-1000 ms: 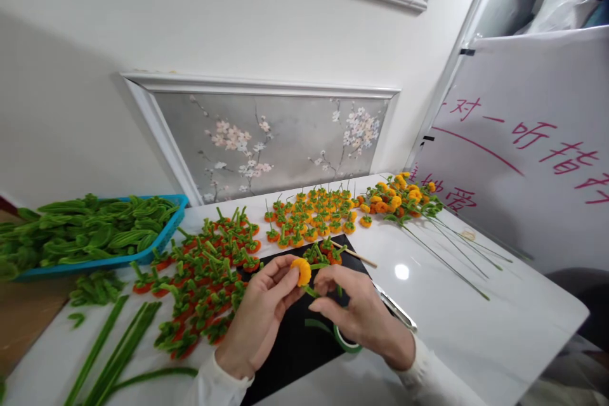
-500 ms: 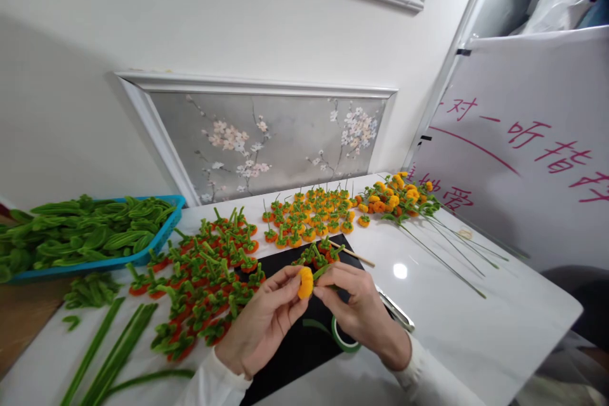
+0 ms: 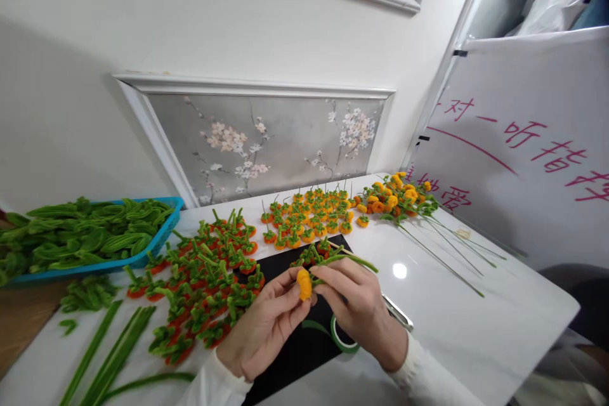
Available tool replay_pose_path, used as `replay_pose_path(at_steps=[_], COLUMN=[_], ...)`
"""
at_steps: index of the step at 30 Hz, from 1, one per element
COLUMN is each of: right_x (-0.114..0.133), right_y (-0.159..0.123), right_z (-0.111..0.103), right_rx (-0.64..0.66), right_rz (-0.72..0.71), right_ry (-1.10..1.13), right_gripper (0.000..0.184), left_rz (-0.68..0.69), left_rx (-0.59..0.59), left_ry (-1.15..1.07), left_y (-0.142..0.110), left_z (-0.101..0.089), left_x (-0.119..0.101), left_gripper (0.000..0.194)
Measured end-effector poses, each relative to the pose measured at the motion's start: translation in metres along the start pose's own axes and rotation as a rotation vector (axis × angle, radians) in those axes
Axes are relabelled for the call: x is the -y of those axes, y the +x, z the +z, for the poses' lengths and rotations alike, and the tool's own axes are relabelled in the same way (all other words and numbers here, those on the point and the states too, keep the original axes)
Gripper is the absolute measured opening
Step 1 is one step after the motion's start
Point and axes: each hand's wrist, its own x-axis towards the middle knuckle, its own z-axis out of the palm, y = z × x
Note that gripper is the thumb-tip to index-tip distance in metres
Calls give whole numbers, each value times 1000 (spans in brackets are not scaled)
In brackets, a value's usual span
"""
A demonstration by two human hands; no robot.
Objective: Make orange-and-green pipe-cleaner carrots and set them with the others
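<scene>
And here's the small yellow fuzzy bloom (image 3: 304,285), right at the middle of the dial, lifted above the black mat (image 3: 283,368), the fingers of the left hand (image 3: 269,323) clamped on it. From three o'clock comes the right hand (image 3: 364,304), fingers pinched together on a fuzzy green strip (image 3: 364,261) just beside the bloom; the exact pinch point is hidden. At half past four, a roll of green tape (image 3: 346,348), one loose end out on the mat; between three and four, a silver metal tool (image 3: 398,313). Nine o'clock brings a crowd of orange-red blooms with green tops (image 3: 204,279), and twelve a patch of yellow and orange ones (image 3: 314,210) on the white counter (image 3: 466,311). Half past one, a long-stemmed yellow bunch (image 3: 402,193)! Further out, toward ten, a blue basket (image 3: 166,228) heaped with green leaves (image 3: 90,228); loose green strips (image 3: 117,349) lie at eight.
</scene>
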Motion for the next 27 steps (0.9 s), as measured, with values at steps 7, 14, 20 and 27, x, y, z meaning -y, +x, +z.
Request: replay_pose_path(at_steps=[7, 14, 20, 27], right_x=[1, -3, -3, 1], right_y=[3, 3, 4, 9], right_z=[-5, 3, 2, -11], right_rx=[-30, -41, 9, 161], right_rz=[-79, -7, 92, 243], right_ry=[-118, 205, 347, 467], right_gripper=[24, 20, 14, 12], left_rz=[-15, 8, 109, 217], left_rx=[2, 18, 81, 83], left_ry=[40, 136, 393, 794], left_y=[0, -4, -8, -13], left_z=[1, 3, 4, 9], left_x=[1, -4, -9, -20], left_gripper=[17, 23, 17, 21])
